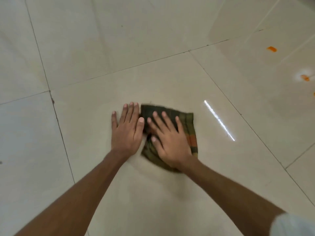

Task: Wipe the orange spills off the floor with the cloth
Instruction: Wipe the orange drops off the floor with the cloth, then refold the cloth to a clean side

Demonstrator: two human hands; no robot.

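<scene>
Both hands lay flat, the right hand [170, 142] pressing the cloth [185, 120], the left hand [127, 130] on floor [85, 48] beside it, orange spills [271, 49] well apart.

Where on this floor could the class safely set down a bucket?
Free: the tiles left of the left hand and the tile beyond the cloth. Crowded: the far right, where orange spills lie.

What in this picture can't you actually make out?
- Head view: the floor under the cloth is hidden by the cloth and the right hand.
- An orange spot is cut off by the right edge.
- The cloth's pattern is motion-blurred.
- The pale thing at the bottom right corner is cropped and unidentifiable.
</scene>
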